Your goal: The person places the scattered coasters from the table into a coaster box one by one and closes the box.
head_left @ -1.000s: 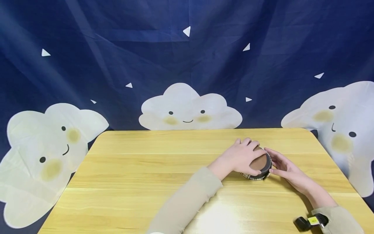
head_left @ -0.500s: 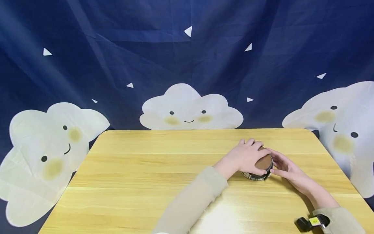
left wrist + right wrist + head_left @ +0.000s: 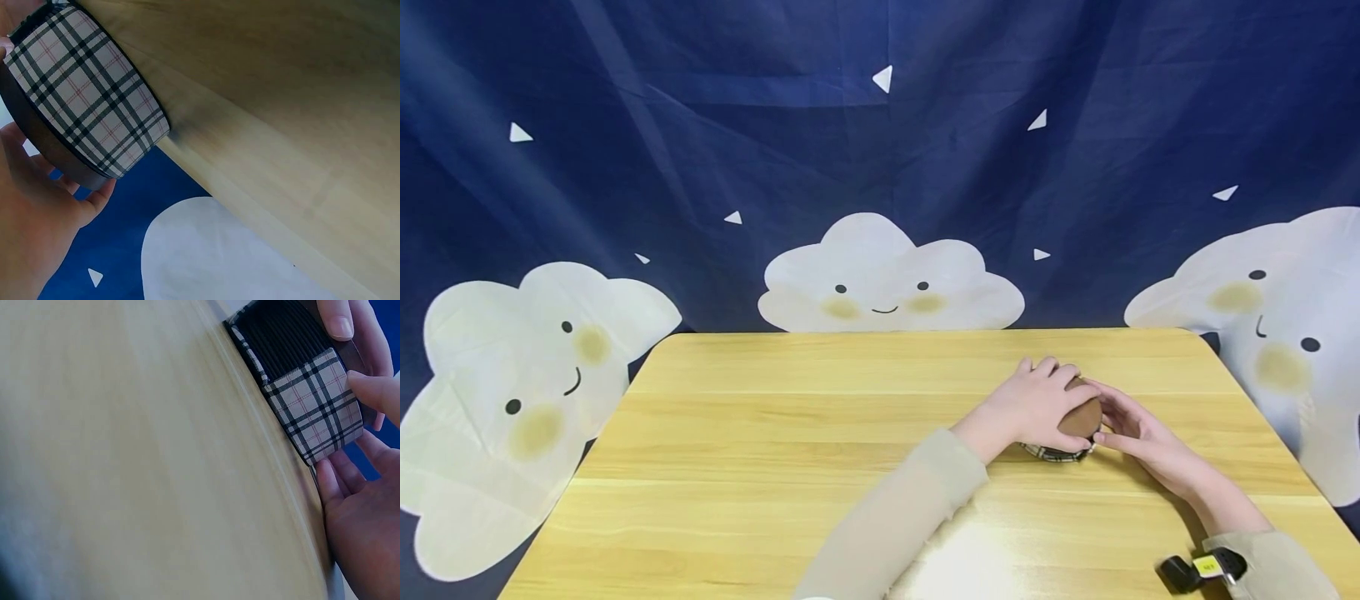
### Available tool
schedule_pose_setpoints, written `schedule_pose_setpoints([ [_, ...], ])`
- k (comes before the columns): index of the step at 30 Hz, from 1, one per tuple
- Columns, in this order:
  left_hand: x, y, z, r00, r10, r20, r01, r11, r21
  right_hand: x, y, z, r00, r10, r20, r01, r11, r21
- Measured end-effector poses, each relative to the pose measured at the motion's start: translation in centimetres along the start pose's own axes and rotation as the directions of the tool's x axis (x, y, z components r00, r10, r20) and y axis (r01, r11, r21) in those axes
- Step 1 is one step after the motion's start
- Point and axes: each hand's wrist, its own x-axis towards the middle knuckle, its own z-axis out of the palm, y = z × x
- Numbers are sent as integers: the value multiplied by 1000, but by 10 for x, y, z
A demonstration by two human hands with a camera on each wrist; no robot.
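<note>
A small round case with black, white and red plaid sides (image 3: 94, 94) stands on the table, with a brown disc-shaped lid (image 3: 1081, 419) on top. My left hand (image 3: 1036, 406) lies over the lid, fingers and thumb curled round its edge. From the right, my right hand (image 3: 1150, 446) holds the case's side between thumb and fingers. A black ribbed section (image 3: 281, 337) interrupts the plaid in the right wrist view. In the left wrist view the lid's dark edge (image 3: 53, 144) runs along the plaid wall. The case's far side is hidden by my hands.
The wooden table (image 3: 760, 450) has rounded far corners. Behind it hangs a dark blue curtain (image 3: 820, 150) printed with white clouds. A black device with a yellow label (image 3: 1206, 567) is strapped at my right sleeve.
My left hand has shifted slightly right, and the brown lid with it, covering the dark rim that showed at the right. The right hand stays almost still at the case's side.
</note>
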Motion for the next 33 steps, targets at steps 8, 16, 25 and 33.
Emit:
schedule_pose_setpoints([
  [8, -1, 1, -1, 1000, -2, 4, 2, 1000, 8, 0, 2, -1, 1000, -5, 3, 5, 1000, 6],
  [16, -2, 1, -1, 1000, -7, 6, 7, 1000, 6, 0, 1, -1, 1000, -9, 16, 8, 1000, 21],
  [25, 0, 2, 1, 1000, -11, -5, 11, 1000, 3, 0, 1, -1, 1000, -11, 7, 11, 1000, 11],
  [33, -2, 0, 0, 1000, -5, 2, 5, 1000, -15, 1, 2, -1, 1000, -19, 15, 19, 1000, 24],
])
